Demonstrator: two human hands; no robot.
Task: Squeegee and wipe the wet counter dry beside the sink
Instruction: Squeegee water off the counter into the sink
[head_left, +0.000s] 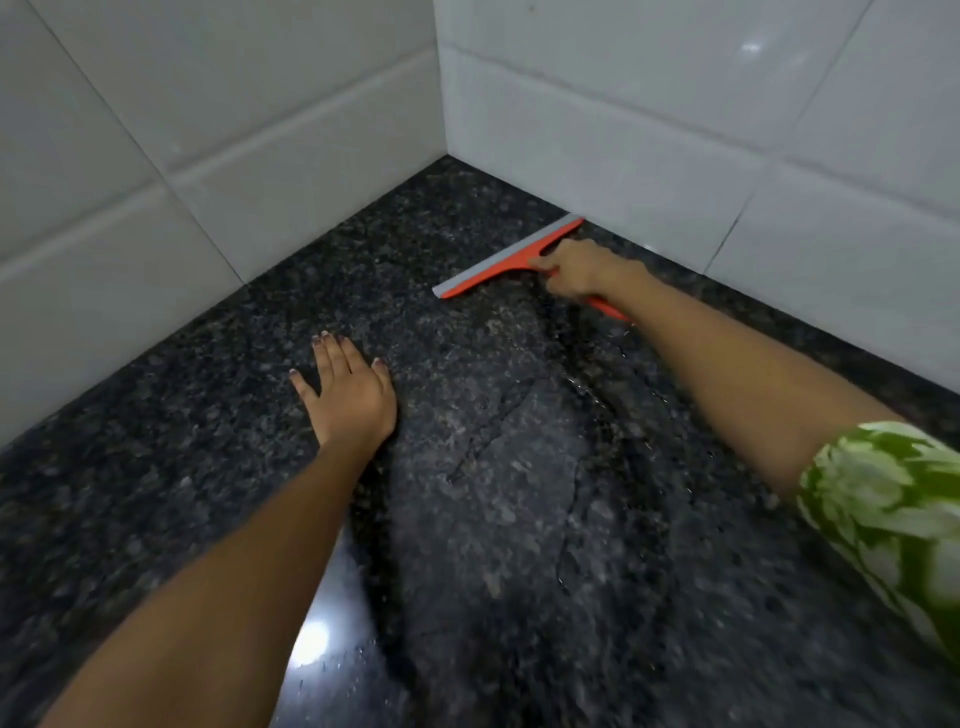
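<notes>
An orange squeegee (506, 262) with a grey rubber blade lies on the dark speckled granite counter (182, 441), near the corner of the tiled walls. My right hand (574, 270) grips its handle, and the handle's end sticks out below my wrist. The blade's far tip touches the right wall. My left hand (345, 387) rests flat on the counter, fingers straight, to the left of a wet patch. A film of water with streaks (519, 441) runs from the blade down the middle of the counter.
White tiled walls (649, 130) meet in a corner behind the counter and close it off on the left and right. A light glare (311, 639) reflects off the wet stone near my left forearm. The sink is out of view.
</notes>
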